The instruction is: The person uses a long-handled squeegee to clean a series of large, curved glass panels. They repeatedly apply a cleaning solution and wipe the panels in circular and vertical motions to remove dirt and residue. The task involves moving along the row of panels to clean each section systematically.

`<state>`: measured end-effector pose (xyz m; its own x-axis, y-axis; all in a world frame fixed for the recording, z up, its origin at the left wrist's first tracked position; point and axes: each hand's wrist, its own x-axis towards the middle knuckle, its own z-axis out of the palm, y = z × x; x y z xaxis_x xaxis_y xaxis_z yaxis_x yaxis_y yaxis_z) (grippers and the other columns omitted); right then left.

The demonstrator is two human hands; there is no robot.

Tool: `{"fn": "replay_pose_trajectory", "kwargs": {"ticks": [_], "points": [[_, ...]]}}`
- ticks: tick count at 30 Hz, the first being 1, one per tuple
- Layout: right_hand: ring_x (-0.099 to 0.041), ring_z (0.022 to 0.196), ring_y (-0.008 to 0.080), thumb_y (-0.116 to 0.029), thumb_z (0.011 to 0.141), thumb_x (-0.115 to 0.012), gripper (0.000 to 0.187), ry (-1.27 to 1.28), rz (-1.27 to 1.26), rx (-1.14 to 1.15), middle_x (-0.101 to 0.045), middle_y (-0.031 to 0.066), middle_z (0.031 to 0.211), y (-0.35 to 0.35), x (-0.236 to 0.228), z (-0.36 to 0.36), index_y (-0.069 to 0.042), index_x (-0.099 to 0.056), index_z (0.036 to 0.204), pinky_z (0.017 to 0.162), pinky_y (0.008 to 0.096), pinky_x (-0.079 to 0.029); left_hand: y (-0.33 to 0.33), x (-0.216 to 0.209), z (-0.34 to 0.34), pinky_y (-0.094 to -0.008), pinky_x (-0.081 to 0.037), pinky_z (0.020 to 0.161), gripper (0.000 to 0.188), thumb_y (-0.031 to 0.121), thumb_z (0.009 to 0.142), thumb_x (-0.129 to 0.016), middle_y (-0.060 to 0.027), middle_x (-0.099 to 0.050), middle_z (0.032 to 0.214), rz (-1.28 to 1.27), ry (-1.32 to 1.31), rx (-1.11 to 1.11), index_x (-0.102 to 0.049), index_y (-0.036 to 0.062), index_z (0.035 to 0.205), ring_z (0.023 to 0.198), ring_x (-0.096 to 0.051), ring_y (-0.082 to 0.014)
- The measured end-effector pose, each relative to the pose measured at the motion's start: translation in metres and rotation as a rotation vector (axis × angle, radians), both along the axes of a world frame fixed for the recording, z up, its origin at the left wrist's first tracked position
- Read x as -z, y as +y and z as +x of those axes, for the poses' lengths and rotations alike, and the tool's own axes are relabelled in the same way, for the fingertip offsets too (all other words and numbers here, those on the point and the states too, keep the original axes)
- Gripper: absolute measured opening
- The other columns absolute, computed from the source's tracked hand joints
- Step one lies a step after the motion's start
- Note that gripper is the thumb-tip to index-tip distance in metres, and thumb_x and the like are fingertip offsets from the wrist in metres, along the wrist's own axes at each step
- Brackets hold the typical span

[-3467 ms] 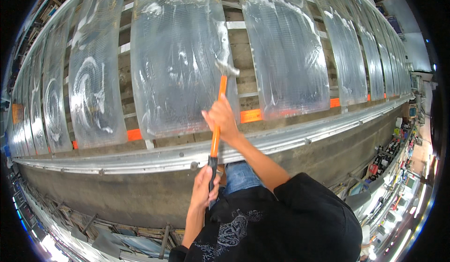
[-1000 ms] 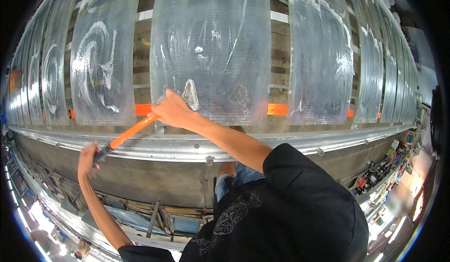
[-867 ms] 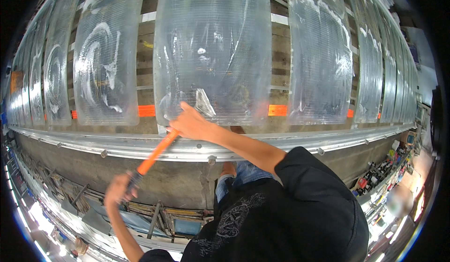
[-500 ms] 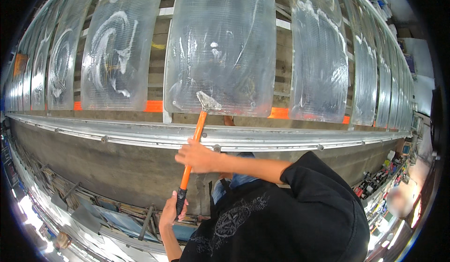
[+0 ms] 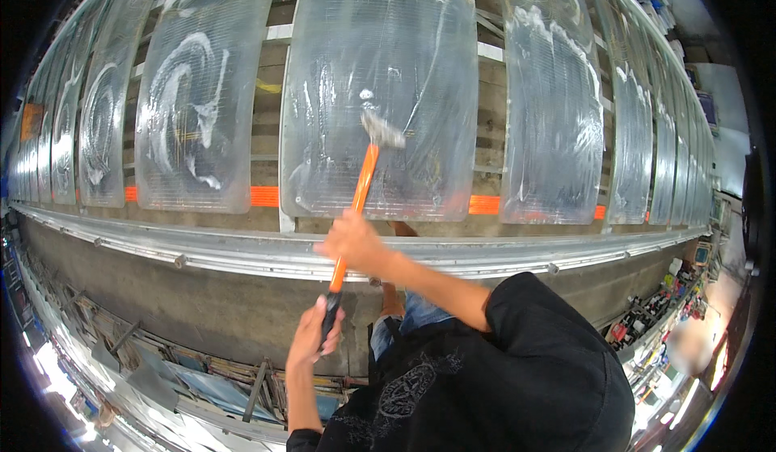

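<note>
Both of my hands grip a long-handled scraper (image 5: 364, 179) with an orange shaft, a black grip and a pale, wide head. My left hand (image 5: 311, 328) is closed round the black grip at the near end. Farther up, my right hand (image 5: 356, 246) wraps the orange shaft. The scraper's head is over the middle of a translucent glass-like panel (image 5: 436, 157), just below a small blob of white foam (image 5: 366, 95). Streaks of wet foam and fine cross lines show on this panel. The head is smeared by motion, so its edge is unclear.
Similar foamy panels stand in a row to the left (image 5: 194, 112) and right (image 5: 550, 128), with gaps between them. A metal rail (image 5: 234, 246) runs along their near side. Orange strips (image 5: 264, 196) show between panels. Assorted items (image 5: 647, 310) lie at the right.
The scraper's head has moved away from me, from the panel's near edge to its middle. Both hands have moved forward and slightly right with the handle, keeping their hold.
</note>
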<state>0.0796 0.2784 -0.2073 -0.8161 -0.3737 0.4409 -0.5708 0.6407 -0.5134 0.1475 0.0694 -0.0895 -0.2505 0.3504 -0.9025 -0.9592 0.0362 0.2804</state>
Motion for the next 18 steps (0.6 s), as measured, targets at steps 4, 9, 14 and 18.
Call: {"fn": "replay_pose_trajectory", "kwargs": {"ticks": [4,9,14,18], "points": [[-0.047,0.065,0.0248,-0.016,0.087,-0.077,0.039,0.105,-0.156,0.0,-0.046,0.003,0.058,0.114,-0.003,-0.134,-0.014,-0.049,0.061,0.07,0.0412,-0.04,0.142,0.006,-0.092,-0.0245,-0.028,0.036,0.056,0.058,0.11,-0.039,0.0027,-0.046,0.062,0.133,0.089,-0.167,-0.059,0.0062,0.103,0.043,-0.038,-0.0069],[-0.047,0.065,0.0267,-0.011,0.088,-0.077,0.042,0.149,-0.208,0.113,-0.048,0.0038,0.06,0.137,-0.02,-0.191,-0.011,-0.046,0.06,0.07,0.0405,-0.04,0.181,-0.024,-0.141,-0.0224,-0.03,0.039,0.054,0.055,0.111,-0.041,0.0031,-0.046,0.066,0.222,0.054,-0.341,-0.06,0.0044,0.111,0.045,-0.039,-0.0069],[-0.053,0.069,0.0253,-0.016,0.088,-0.074,0.036,0.125,-0.188,0.09,-0.05,0.0034,0.061,0.02,-0.016,-0.043,-0.014,-0.051,0.06,0.069,0.0406,-0.042,0.039,-0.026,-0.011,-0.0236,-0.027,0.033,0.052,0.051,0.112,-0.04,0.0022,-0.046,0.067,0.095,0.0,-0.203,-0.059,0.0026,0.114,0.041,-0.035,-0.0068],[-0.054,0.07,0.0225,-0.017,0.089,-0.072,0.029,0.018,-0.254,0.146,-0.05,0.0028,0.063,-0.022,-0.018,0.015,-0.013,-0.058,0.065,0.07,0.0391,-0.043,0.005,-0.033,0.04,-0.0237,-0.027,0.031,0.052,0.052,0.112,-0.038,0.0025,-0.043,0.066,0.103,-0.034,-0.178,-0.058,0.0031,0.114,0.04,-0.034,-0.0065]]}}
